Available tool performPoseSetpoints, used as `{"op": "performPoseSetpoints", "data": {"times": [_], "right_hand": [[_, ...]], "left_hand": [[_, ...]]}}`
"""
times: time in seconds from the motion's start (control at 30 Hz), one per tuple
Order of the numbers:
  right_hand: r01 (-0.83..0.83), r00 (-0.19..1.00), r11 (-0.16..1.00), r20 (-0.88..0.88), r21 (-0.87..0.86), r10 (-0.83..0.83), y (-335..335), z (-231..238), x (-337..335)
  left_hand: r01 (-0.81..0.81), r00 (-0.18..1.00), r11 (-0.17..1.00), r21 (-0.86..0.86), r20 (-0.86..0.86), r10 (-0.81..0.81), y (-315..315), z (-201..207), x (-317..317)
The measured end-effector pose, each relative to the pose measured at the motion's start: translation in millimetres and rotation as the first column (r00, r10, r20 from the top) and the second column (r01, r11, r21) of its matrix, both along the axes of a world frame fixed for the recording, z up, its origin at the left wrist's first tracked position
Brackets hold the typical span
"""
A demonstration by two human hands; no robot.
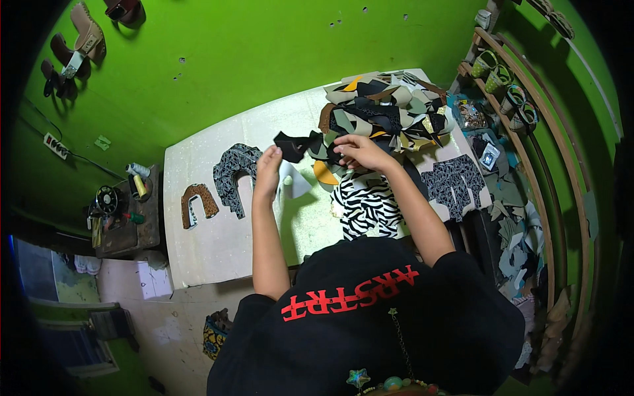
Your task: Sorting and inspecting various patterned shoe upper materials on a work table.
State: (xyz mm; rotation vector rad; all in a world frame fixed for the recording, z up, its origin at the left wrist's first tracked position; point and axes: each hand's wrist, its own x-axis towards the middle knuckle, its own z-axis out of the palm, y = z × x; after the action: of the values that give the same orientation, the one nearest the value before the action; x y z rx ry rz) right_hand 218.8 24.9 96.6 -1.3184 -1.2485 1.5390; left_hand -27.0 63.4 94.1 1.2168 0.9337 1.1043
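i have the left hand with its fingers closed on a black piece, held up above the pale tabletop, while the right hand is half curled near it, and i cannot tell whether those fingertips grip anything. the right hand blocks part of the heaped cut pieces from me, and a zebra-striped piece lies between the forearms. farther out i see a dark patterned arch and leopard-print arch leftward, and a wooden rack rightward.
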Motion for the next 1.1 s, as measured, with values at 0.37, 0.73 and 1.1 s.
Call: {"op": "performPoseSetpoints", "data": {"times": [0.37,0.73,1.1], "right_hand": [[0.198,0.975,0.907,0.020,0.372,-0.221,-19.6,7.8,-5.2],[0.629,0.777,0.730,-0.240,0.269,-0.581,-42.3,-2.8,42.6],[0.715,0.699,0.656,-0.223,0.242,-0.680,-70.8,-22.4,59.3]], "left_hand": [[0.284,0.957,0.944,-0.165,0.104,-0.270,-16.8,-7.5,29.9],[0.379,0.913,0.859,-0.345,-0.012,-0.408,-50.6,-28.8,62.7],[0.219,0.819,0.971,0.094,-0.558,-0.131,-77.9,11.3,82.3]]}}
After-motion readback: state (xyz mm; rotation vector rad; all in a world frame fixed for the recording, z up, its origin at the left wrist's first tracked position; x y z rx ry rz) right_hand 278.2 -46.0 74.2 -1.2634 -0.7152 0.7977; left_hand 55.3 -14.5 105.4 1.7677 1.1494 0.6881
